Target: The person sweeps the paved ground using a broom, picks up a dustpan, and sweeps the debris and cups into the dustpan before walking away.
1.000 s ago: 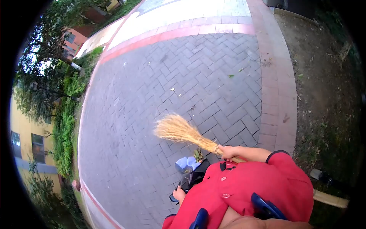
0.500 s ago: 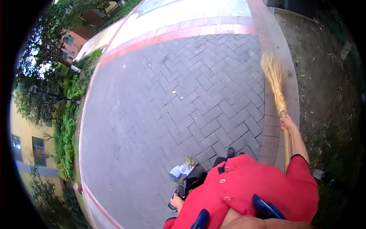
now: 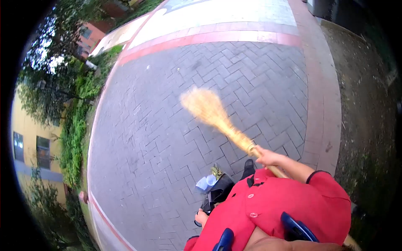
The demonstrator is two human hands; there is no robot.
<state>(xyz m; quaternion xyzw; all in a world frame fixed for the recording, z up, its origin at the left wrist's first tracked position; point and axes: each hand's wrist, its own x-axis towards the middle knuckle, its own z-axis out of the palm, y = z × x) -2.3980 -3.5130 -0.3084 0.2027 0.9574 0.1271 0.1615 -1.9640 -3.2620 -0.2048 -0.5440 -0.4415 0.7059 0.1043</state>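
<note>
My right hand (image 3: 268, 157) is wrapped round the wooden handle of a straw broom (image 3: 234, 136), just below where the bristles are bound. The broom head, smeared by motion, is over the grey paving in front of me. My left hand (image 3: 201, 217), low by my side, is closed on a black dustpan (image 3: 220, 188); my body hides part of it. At the dustpan's mouth lie a pale blue-white crumpled piece (image 3: 202, 184), a whitish cup-like item (image 3: 211, 180) and some yellow-green leaves (image 3: 217, 170).
Grey herringbone paving (image 3: 159, 125) spreads ahead, edged by a reddish brick strip (image 3: 320, 108) with bare soil (image 3: 362, 113) beyond on the right. A green hedge (image 3: 73, 146) and trees line the left. A dark box-like object (image 3: 335, 14) stands at the far right.
My right hand has swung the broom leftward from the brick edging to the middle of the paving. The small pale bits there are now hidden or moved. The dustpan stays beside me.
</note>
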